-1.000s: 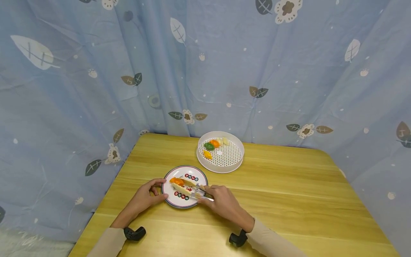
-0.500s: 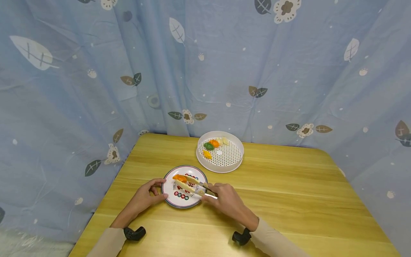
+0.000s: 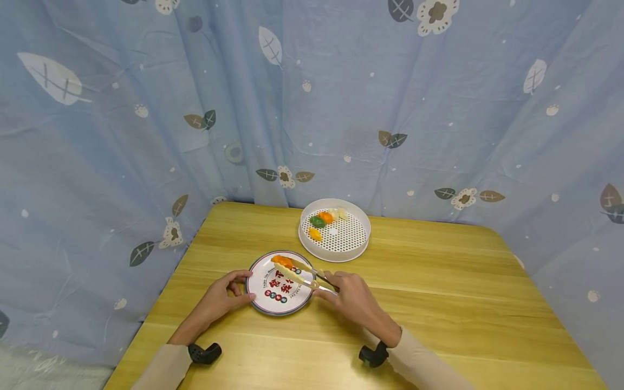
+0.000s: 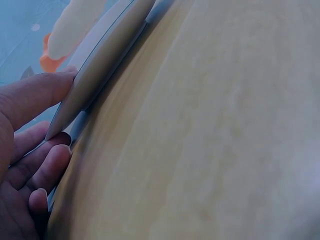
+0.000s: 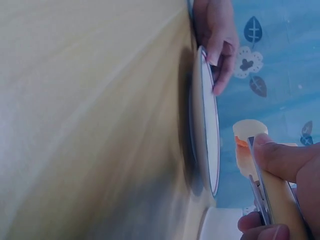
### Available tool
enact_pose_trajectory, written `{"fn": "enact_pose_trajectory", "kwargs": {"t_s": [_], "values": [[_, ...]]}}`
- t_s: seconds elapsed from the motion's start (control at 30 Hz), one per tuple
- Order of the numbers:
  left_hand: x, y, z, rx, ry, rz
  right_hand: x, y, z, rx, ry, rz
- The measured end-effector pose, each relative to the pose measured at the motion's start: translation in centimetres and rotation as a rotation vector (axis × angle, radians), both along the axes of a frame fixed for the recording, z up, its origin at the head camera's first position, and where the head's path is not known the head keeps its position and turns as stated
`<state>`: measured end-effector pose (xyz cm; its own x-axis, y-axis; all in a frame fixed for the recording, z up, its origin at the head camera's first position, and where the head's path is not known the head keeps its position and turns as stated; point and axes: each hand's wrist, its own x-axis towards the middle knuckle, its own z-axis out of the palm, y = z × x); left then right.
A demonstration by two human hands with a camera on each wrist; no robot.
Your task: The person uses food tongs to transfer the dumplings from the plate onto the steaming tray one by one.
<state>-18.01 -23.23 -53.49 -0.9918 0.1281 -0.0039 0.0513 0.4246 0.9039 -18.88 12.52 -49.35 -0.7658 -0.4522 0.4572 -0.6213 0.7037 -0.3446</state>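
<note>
At the left rim of a round white plate [image 3: 258, 287] with red and blue printing, my left hand [image 3: 219, 295] pinches the edge; in the left wrist view, its fingers [image 4: 47, 92] lie on either side of the rim. My right hand [image 3: 358, 300] grips metal tongs [image 3: 298, 278] with pale yellow tips. Between those tips is a glossy orange piece [image 3: 280, 261], perhaps pepper, over the far part of the plate. The right wrist view shows the orange piece [image 5: 245, 159] raised apart from the plate [image 5: 212, 145], partly hidden by a tong tip.
Behind the plate, a white round perforated tray [image 3: 358, 250] holds orange, green, yellow and pale pieces. A wooden table [image 3: 439, 287] lies under everything, with a blue patterned curtain [image 3: 331, 108] along its back edge. Black wrist devices sit at both cuffs.
My right hand has moved right and slightly away from me, carrying the tongs and orange piece from the plate's left-middle to its far side. The left hand keeps its place.
</note>
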Motion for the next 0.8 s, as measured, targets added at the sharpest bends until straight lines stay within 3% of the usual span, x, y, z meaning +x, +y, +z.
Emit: {"fn": "enact_pose_trajectory", "kwargs": {"t_s": [0.57,0.8], "values": [[0.2,0.1,0.1,0.02,-0.004,0.003,-2.0,2.9,1.6,-0.012,0.001,-0.099],[0.1,0.1,0.1,0.021,-0.005,0.004,-3.2,4.4,1.9,-0.006,-0.037,-0.14]]}}
